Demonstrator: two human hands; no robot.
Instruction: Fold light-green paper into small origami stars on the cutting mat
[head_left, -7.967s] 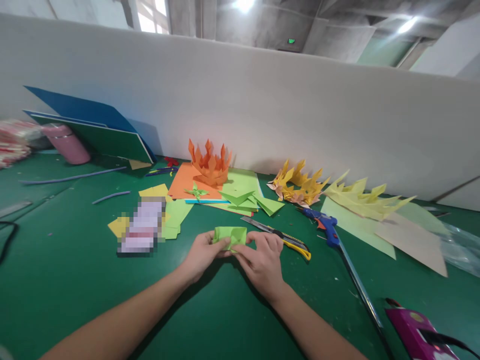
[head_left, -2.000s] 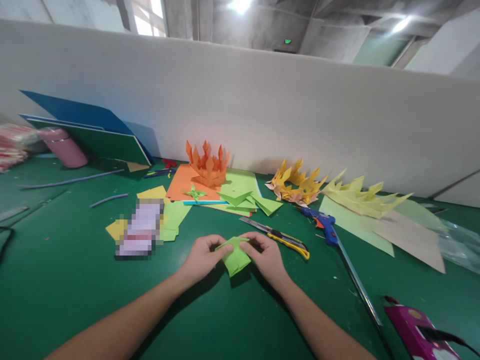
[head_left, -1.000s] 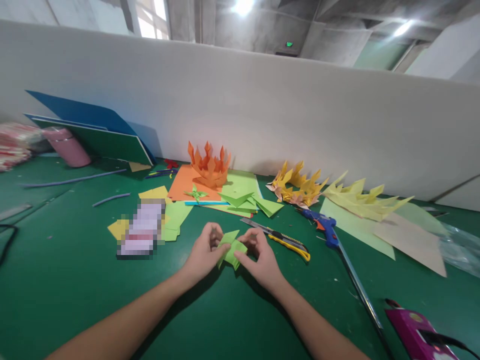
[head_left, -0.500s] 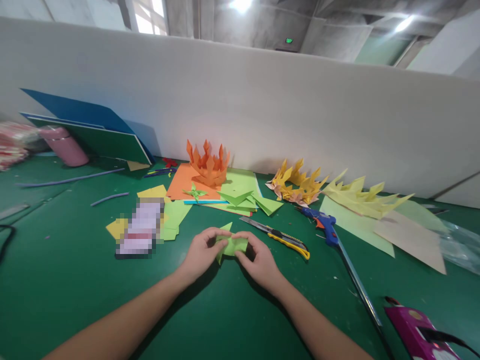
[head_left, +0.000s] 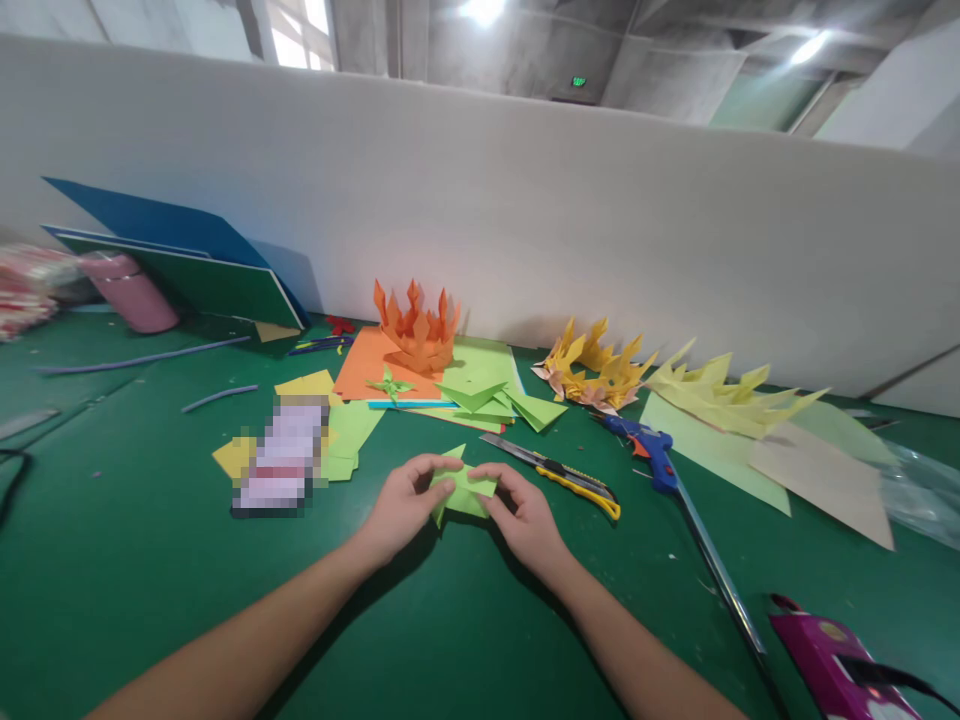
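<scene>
Between my two hands is a piece of folded light-green paper [head_left: 466, 497], with pointed corners sticking out above and below on its left side. My left hand [head_left: 407, 505] pinches its left part, thumb in front and fingers behind. On the other side my right hand [head_left: 523, 515] grips the right edge between thumb and fingers. Just right of the paper lies a yellow utility knife [head_left: 574, 480] with its blade out. Behind my hands are folded green paper pieces [head_left: 480, 398] and a small green paper star [head_left: 390, 385].
An orange paper crown [head_left: 421, 335] stands at the back, a yellow-orange crown [head_left: 596, 365] and a pale yellow one [head_left: 731, 395] to its right. A blue glue gun [head_left: 649, 450] lies right of the knife. A blurred-out phone [head_left: 283, 455] lies left, a pink bottle [head_left: 129, 290] beyond.
My right thumb has shifted slightly right and off the paper's lower middle, so more of the green paper shows. The left hand stays where it was.
</scene>
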